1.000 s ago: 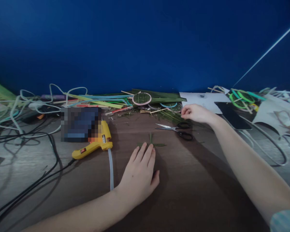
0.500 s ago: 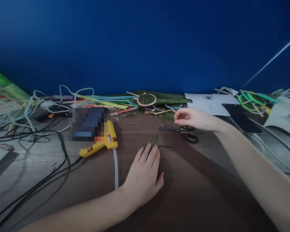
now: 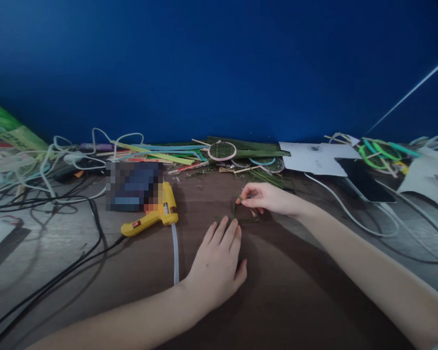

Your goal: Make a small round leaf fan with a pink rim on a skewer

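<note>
Blue wall (image 3: 204,68) rose behind the brown table (image 3: 299,306). Crossed leaf strips (image 3: 234,210) lay mid-table, seemingly light, pliable, easily torn, best held near an end. The left hand (image 3: 216,262) rested flat, slightly spread fingers over them; the right hand (image 3: 261,197) hung low, thumb and forefinger pinching one tip.

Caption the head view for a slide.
Two bare hands at thin green plant strips, yellow plastic glue gun lying left.

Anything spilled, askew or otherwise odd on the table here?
No liquid spill shows. White cables tangle at left and small scraps litter the far side of the table: untidy. Pixelation masks part of the dark object by the yellow glue gun.
</note>
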Demonstrator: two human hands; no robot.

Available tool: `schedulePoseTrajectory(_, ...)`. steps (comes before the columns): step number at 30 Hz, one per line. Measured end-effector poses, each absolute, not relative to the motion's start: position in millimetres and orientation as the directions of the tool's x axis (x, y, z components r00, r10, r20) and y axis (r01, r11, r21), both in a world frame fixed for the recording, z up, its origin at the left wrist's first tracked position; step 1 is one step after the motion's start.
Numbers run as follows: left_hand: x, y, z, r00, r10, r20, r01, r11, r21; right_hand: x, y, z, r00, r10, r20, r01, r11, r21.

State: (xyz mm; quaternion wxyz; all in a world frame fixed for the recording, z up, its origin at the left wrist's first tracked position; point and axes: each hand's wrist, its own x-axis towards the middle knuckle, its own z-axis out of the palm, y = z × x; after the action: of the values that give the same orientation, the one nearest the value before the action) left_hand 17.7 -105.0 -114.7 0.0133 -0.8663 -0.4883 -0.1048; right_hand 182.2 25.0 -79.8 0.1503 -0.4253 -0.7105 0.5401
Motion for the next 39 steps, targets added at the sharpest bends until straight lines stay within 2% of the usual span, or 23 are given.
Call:
schedulePoseTrajectory(15,17.6,-104.9,-115.7,0.505,0.838,0.204,0.849,-0.526,0.056,181.9,24.7,-83.2,-0.558,0.795,-0.238,0.414,0.018,-0.91)
schedulePoseTrajectory(22,17.5,-104.0,-116.1,0.504,0.837,0.214,0.851,-0.524,0.047,185.3,28.4,-85.8,-0.547,0.792,-0.271,0.292,-0.123,-0.948)
schedulePoseTrajectory(31,18.1,-104.0,-115.2,0.507,0.833,0.222,0.846,-0.53,0.055,183.7,27.5,-86.7,-0.566,0.805,-0.178,0.173,-0.095,-0.98)
schedulePoseTrajectory(36,18.1,-103.9,-114.5,0.51,0.832,0.217,0.846,-0.531,0.044,177.4,22.4,-89.8,-0.541,0.806,-0.239,0.057,-0.249,-0.967)
schedulePoseTrajectory(39,18.0,-104.8,-114.9,0.51,0.832,0.219,0.846,-0.531,0.046,172.8,20.7,-93.6,-0.503,0.826,-0.254,0.036,-0.273,-0.961)
